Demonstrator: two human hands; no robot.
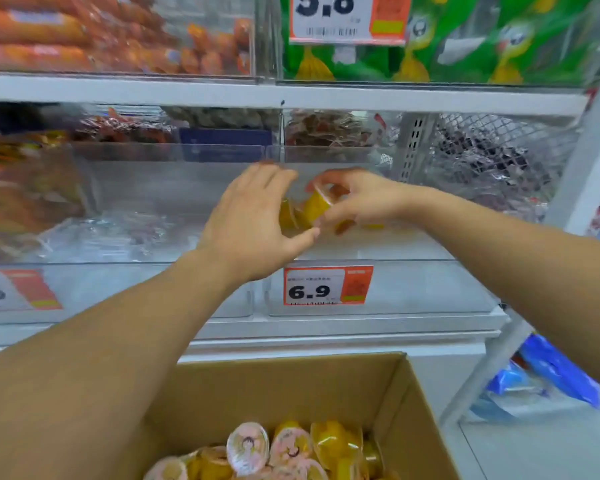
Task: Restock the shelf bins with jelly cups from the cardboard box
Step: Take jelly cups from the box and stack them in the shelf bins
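2 hands, 1 cardboard box, 3 price tags visible. Jelly cups in box: approx a dozen, exact count unclear.
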